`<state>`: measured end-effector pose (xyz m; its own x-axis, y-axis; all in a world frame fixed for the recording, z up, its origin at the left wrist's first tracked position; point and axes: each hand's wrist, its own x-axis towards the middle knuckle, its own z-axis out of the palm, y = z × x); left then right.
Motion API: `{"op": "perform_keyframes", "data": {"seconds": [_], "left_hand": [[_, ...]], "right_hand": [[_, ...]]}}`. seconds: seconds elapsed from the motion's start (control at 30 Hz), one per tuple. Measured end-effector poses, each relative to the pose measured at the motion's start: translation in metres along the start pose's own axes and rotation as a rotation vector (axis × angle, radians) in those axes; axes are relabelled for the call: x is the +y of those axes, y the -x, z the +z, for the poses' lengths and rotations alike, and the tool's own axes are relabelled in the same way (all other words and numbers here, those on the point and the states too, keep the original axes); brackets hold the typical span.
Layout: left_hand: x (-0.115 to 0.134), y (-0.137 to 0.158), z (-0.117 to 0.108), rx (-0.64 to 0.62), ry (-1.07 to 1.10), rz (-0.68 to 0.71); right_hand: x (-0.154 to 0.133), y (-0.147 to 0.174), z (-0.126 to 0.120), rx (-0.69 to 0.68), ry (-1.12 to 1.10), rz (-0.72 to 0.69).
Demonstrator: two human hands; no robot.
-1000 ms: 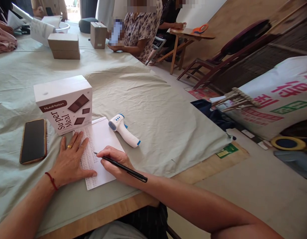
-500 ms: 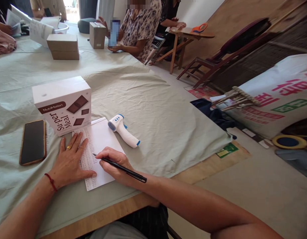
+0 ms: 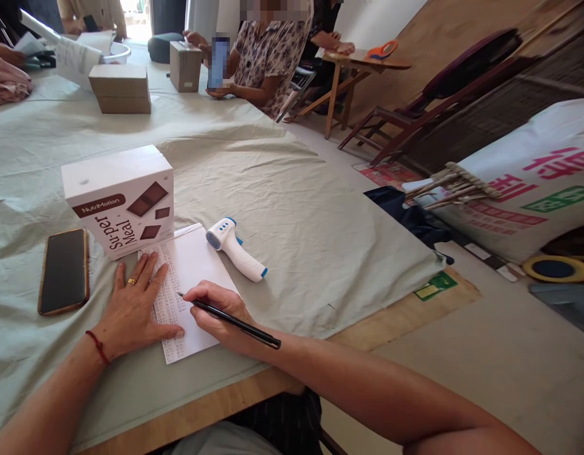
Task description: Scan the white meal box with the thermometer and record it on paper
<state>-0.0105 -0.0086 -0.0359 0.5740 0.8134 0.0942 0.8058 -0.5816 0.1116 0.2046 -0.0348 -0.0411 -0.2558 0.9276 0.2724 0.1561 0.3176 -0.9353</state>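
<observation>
My right hand (image 3: 220, 309) is closed around a black pen (image 3: 239, 325), its tip at the paper. Under it lies a white sheet of paper (image 3: 201, 265) with rows of small handwriting along its left part. My left hand (image 3: 133, 309) lies flat on the sheet's left side, fingers spread, a ring on one finger. Just beyond the paper stands a white and brown NutriMotion box (image 3: 121, 202). To the paper's right rests a white and blue infrared thermometer (image 3: 237, 249). A dark phone (image 3: 63, 272) lies left of my left hand.
A pale green cloth (image 3: 273, 177) covers the table. Cardboard boxes (image 3: 121, 91) and a white basin (image 3: 121, 53) stand at the far side. Across the table a person (image 3: 273, 57) holds a phone. A chair (image 3: 415, 107) and a printed white sack (image 3: 552, 170) are at the right.
Both hands and the pen stay almost where they were. The view has shifted very slightly. The person across has moved a hand a little over the small box.
</observation>
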Motion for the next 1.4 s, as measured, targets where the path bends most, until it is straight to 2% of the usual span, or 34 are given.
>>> {"op": "perform_keyframes", "data": {"seconds": [0.27,0.6,1.0,1.23,1.4], "left_hand": [[-0.0002,-0.0005,-0.0007,-0.007,0.004,0.005],[0.0013,-0.0007,-0.0027,-0.024,-0.029,0.011],[0.0056,-0.0032,-0.0078,-0.076,-0.014,-0.005],[0.0068,-0.0029,-0.0079,-0.107,-0.034,-0.014],[0.0062,-0.0026,-0.0068,-0.087,-0.018,0.003]], "right_hand": [[-0.0033,0.0008,-0.0019,-0.015,-0.028,0.128],[-0.0034,-0.0005,-0.0047,-0.036,-0.014,0.073],[0.0005,0.0056,-0.0061,-0.008,-0.010,0.090],[-0.0006,0.0071,-0.0057,-0.004,0.068,0.108],[-0.0006,0.0072,-0.0054,-0.018,0.105,0.034]]}}
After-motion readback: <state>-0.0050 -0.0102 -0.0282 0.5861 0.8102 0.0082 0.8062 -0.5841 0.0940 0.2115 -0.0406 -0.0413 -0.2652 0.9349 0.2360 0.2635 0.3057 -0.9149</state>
